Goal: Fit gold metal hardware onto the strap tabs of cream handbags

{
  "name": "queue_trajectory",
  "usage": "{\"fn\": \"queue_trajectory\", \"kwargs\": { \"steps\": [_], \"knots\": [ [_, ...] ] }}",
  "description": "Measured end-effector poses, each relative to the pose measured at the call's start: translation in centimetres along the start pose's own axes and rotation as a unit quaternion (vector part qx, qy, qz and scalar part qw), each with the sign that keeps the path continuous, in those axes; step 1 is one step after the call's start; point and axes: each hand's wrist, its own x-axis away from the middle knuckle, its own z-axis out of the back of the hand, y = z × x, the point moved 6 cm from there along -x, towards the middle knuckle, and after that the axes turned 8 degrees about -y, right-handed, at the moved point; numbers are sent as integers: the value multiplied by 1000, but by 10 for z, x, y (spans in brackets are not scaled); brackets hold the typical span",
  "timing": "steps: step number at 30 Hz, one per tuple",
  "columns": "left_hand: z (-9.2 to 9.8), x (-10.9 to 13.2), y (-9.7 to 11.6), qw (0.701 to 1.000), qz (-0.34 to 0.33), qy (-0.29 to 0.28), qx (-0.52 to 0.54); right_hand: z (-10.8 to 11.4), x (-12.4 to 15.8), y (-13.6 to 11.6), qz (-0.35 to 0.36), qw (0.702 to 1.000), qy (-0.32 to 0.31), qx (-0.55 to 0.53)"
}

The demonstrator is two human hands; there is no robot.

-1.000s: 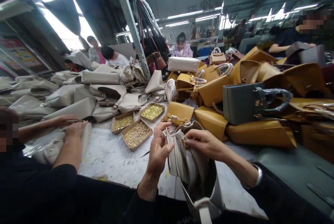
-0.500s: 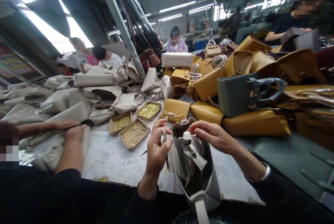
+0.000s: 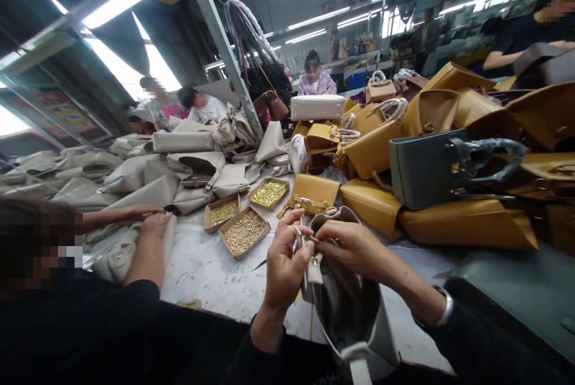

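Note:
A light grey handbag (image 3: pixel 381 328) stands open-topped in front of me at the table edge, its inside dark. Near its left rim, my left hand (image 3: pixel 287 262) is closed, with a thin light strap (image 3: pixel 298 232) between its fingers. My right hand (image 3: pixel 354 247) reaches over the bag's mouth, and its fingertips pinch the strap's end close to my left fingers. Just below the fingertips hangs a pale tab (image 3: pixel 315 271) with a small metal fitting. My right fingers partly hide the place where both hands meet.
Shallow boxes of small gold hardware (image 3: pixel 245 232) lie beyond my left hand. Light grey bags (image 3: pixel 139 172) are heaped at left, mustard bags (image 3: pixel 467 223) and a dark green bag (image 3: pixel 417 169) at right. A co-worker's hands (image 3: pixel 155 223) rest on a bag at left.
My right hand has moved left and down and its fingers have closed beside my left hand. The pale tab has shifted left toward the rim. The view has swung slightly left.

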Motion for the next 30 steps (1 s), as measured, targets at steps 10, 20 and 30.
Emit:
{"fn": "queue_trajectory", "kwargs": {
  "steps": [10,20,30],
  "knots": [
    [37,22,50,973,-111,81,-186,8,26,35,-69,970,111,-205],
    [23,-92,-38,974,99,-27,203,-5,23,40,-78,941,53,-325],
    [-20,-62,-87,878,271,-292,266,10,14,29,-70,985,151,-39]
  ]
}}
